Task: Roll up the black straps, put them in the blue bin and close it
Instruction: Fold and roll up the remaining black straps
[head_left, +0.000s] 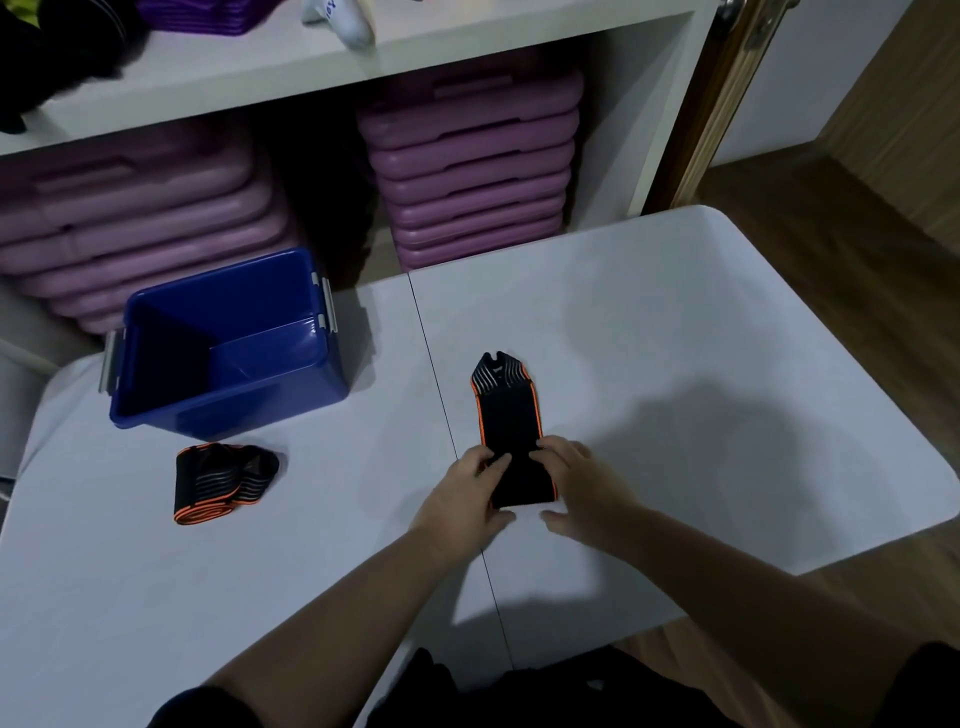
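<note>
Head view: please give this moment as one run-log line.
left hand, right hand: pressing near end of flat black strap | second strap: bunched by blue bin | bin: open

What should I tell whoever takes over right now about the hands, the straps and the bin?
Left hand and right hand: fingers press on the near end of the flat strap, stretched out on the table; no roll visible yet.
Second strap lies loosely bundled on the person's side of the blue bin.
Bin open and empty; no lid in view.
Done: nothing binned.
Left: roll both straps, bin them, close the bin.
</note>
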